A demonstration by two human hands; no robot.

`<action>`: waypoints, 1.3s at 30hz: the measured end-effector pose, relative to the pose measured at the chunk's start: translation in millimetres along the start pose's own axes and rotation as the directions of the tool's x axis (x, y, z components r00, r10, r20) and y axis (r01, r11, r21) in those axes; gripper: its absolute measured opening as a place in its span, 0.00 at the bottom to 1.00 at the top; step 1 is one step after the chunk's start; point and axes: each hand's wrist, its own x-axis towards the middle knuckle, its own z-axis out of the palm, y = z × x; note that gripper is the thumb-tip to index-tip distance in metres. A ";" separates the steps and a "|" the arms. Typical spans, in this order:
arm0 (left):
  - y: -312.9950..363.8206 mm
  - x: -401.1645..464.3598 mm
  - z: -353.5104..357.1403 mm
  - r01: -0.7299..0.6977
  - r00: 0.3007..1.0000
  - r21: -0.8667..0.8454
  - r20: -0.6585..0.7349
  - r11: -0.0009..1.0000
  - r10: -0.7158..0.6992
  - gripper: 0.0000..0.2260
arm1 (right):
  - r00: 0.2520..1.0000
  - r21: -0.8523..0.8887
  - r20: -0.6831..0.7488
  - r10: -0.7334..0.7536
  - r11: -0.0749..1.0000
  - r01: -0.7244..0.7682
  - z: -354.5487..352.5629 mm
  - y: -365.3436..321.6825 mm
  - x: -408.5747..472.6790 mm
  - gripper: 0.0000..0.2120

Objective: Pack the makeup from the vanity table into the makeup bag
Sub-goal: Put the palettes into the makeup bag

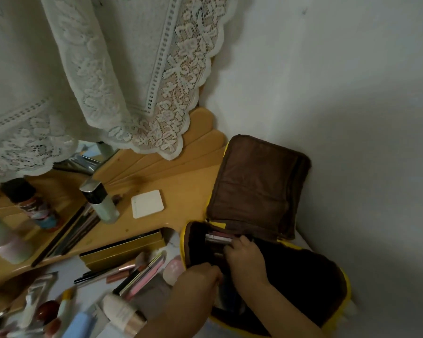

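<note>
Wood table: white pad centre, gold box, bottles left, open bag right, brushes lower left.

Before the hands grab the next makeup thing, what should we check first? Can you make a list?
1. Makeup bag open, lid up: ok.
2. Right hand free to reach out: not ok, it is inside the bag at some tubes.
3. Left hand holding the bag's rim: ok, though its fingers are partly hidden.
4. Makeup left on the table: ok, the white compact and gold box wait there.
5. Room left in the bag: cannot tell, inside is too dark.
</note>
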 end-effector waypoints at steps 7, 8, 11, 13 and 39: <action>-6.2 23.6 7.5 -0.079 0.958 0.355 0.286 0.932 -0.028 0.14 | 0.997 -0.152 -0.064 0.042 0.987 -0.051 -3.9 2.5 -3.7 0.16; -5.2 25.5 7.5 -0.096 0.947 0.377 0.320 0.921 -0.032 0.13 | 0.995 -0.143 -0.062 0.080 0.986 -0.088 -4.1 4.8 -3.5 0.17; -2.8 38.7 16.3 -0.156 0.881 0.399 0.470 0.903 -0.056 0.13 | 0.977 -0.085 -0.063 0.204 0.974 -0.209 -2.4 10.9 -2.6 0.20; -1.3 49.5 24.1 -0.183 0.821 0.391 0.565 0.902 -0.078 0.15 | 0.965 -0.084 -0.055 0.257 0.962 -0.261 -6.0 10.9 -2.7 0.18; -24.6 57.9 18.8 0.026 0.967 0.179 0.244 0.984 -0.070 0.11 | 0.971 0.061 0.082 0.223 0.972 -0.228 -11.2 21.1 -9.7 0.14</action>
